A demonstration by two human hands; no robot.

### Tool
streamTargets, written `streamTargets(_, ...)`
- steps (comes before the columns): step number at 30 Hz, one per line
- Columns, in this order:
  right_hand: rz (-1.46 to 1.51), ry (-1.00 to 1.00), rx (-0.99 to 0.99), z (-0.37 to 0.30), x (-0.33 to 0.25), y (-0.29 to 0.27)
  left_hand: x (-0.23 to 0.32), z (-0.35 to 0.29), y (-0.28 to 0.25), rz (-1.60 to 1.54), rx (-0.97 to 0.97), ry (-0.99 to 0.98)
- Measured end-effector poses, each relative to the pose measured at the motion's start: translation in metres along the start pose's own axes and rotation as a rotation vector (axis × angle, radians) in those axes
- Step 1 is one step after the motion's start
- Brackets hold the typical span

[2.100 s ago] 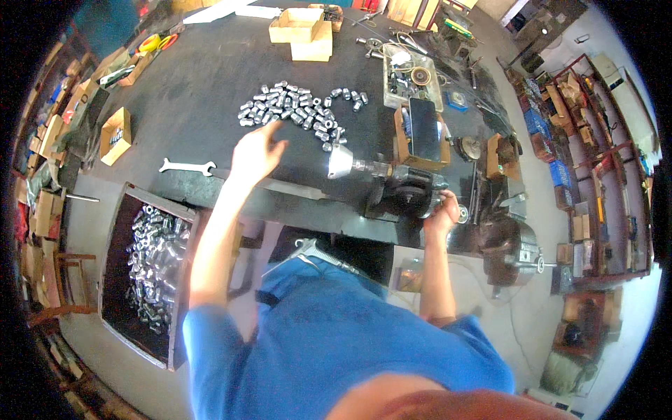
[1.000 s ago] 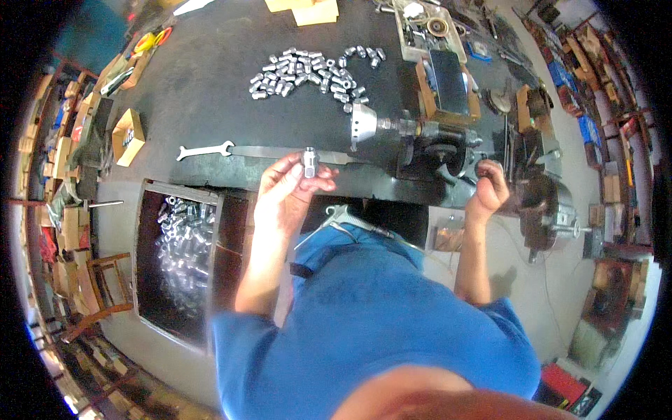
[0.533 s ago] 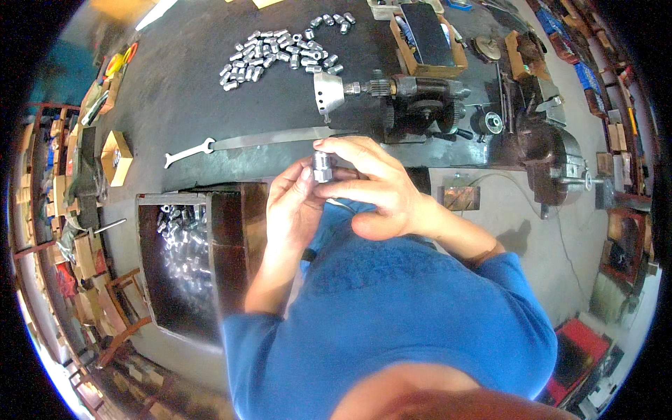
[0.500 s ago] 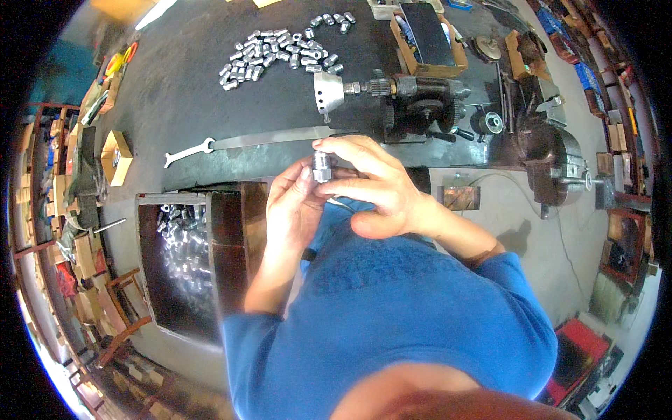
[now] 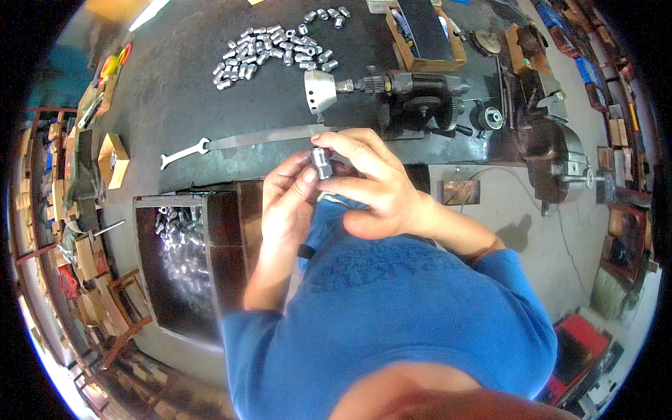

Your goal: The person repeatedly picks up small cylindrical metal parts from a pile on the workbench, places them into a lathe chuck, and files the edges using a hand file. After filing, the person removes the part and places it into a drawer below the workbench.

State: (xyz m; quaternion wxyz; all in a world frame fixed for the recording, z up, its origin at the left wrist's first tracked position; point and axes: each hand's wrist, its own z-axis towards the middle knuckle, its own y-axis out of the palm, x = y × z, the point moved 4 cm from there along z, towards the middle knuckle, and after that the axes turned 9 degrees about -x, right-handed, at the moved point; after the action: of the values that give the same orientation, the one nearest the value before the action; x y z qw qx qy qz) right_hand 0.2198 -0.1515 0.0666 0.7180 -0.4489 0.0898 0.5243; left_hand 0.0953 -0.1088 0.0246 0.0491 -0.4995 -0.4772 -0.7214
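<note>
A shiny metal hex fitting (image 5: 322, 163) is held in front of my chest, near the bench's front edge, tilted with its lower end to the right. My left hand (image 5: 287, 203) pinches it from the left side, thumb against its body. The fingers of my right hand (image 5: 378, 183) close around it, index fingertip at its top end and another finger by its lower end. Beyond both hands, many similar fittings (image 5: 262, 52) lie in a loose pile on the dark workbench (image 5: 168, 91).
An open-ended wrench (image 5: 185, 151) and a long flat metal strip (image 5: 259, 138) lie along the bench front. A geared machine with a silver cone-shaped cup (image 5: 320, 92) stands right of centre. Farther right is a bench vise (image 5: 560, 157). Below left, an open drawer (image 5: 210, 245) holds more fittings.
The fitting has turned from nearly upright to a tilt between my fingers. Both hands keep their hold in almost the same place. The bench has shifted slightly up and left in view.
</note>
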Motion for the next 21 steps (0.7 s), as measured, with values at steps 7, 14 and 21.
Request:
streamTargets(7,0.006,-0.053,-0.002,-0.005,0.011,0.002,-0.003,0.005,0.004,-0.118,-0.096,-0.036)
streamTargets(14,-0.076,-0.039,0.019,-0.005,0.008,0.001,-0.004,0.001,-0.006,0.048,0.036,0.007)
streamTargets(21,-0.06,0.008,0.006,-0.004,0.01,0.002,0.002,0.007,-0.002,0.078,0.074,0.052)
